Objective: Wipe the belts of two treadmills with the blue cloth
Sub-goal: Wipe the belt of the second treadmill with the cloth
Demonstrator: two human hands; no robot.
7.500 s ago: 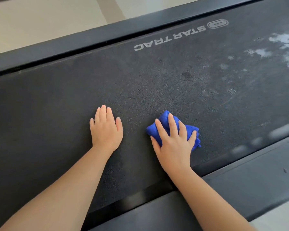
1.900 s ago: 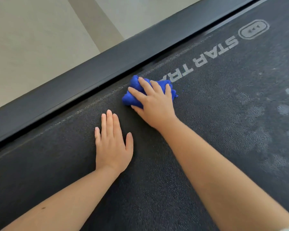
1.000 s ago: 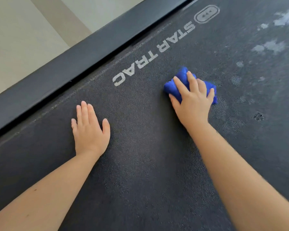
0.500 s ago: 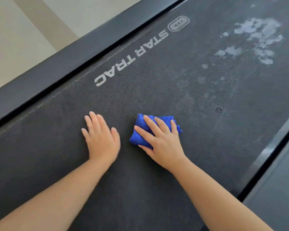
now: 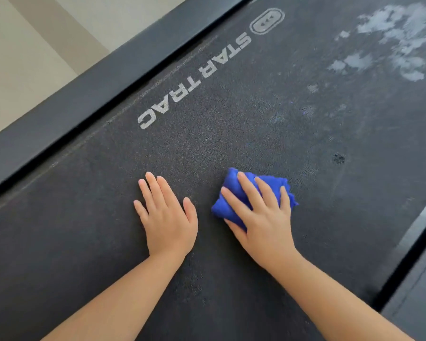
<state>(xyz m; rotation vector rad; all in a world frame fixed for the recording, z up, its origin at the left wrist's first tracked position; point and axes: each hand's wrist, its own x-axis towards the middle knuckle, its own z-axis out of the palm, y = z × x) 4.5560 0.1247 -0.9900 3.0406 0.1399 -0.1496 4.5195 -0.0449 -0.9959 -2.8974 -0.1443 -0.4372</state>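
Treadmill belt (image 5: 231, 134), one, dark, printed STAR TRAC lettering (image 5: 194, 82).
Blue cloth (image 5: 219, 208), one, bunched into a wad on the belt, nearer the person than the lettering; long axis roughly side to side in view.
Right hand (image 5: 263, 222), one, fingers spread over the cloth, pressing it down.
Left hand (image 5: 167, 222), one, flat on the belt, fingers together, just left of the cloth.
Whitish patches (image 5: 399, 38), several, right of the lettering.
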